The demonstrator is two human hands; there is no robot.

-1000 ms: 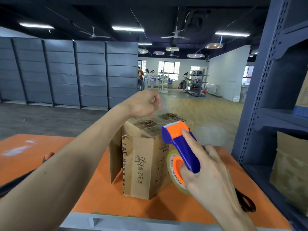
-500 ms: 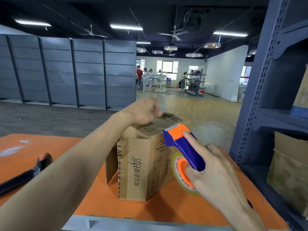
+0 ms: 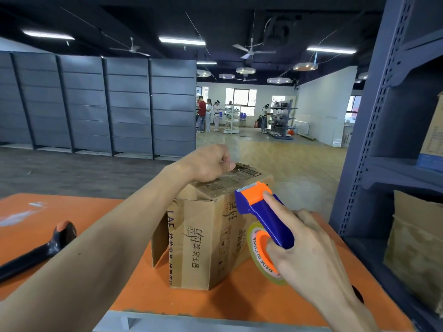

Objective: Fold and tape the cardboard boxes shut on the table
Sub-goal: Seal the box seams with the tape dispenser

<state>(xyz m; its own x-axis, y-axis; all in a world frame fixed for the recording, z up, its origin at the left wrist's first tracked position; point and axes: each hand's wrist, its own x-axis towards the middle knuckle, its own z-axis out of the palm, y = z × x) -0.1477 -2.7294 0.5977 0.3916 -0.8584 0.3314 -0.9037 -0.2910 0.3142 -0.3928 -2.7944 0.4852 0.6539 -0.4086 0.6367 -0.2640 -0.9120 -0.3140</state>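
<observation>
A black tool with an orange tip point(image 3: 48, 250) is lying on the orange bench point(image 3: 36, 233), well off to the left of both grips.

The left grip point(image 3: 208, 164) is resting on the far left part of the top of the cardboard box point(image 3: 206, 236). Its fingers are curling under and its thumb is pointing right along the top panel. Whether it is pinching anything cannot be told. The box is standing upright on the bench directly beneath this grip, with its printed corner facing the camera. One loose flap point(image 3: 159, 245) is hanging down below and to the left of the grip.

The right grip point(image 3: 309, 257) is clamping the blue tape dispenser point(image 3: 263, 212). Its forefinger is lying along the handle and reaching the orange cutter head, and the other fingers are wrapping round the hub of the tape roll point(image 3: 260, 257). The box is sitting just left of this grip. The cutter's toothed edge is meeting the near right edge of the box's top, and the roll is hanging beside the box's right face.

Right of that grip, a dark blue shelf rack point(image 3: 359, 164) is standing beside the bench and holding flat cardboard point(image 3: 417, 236).
</observation>
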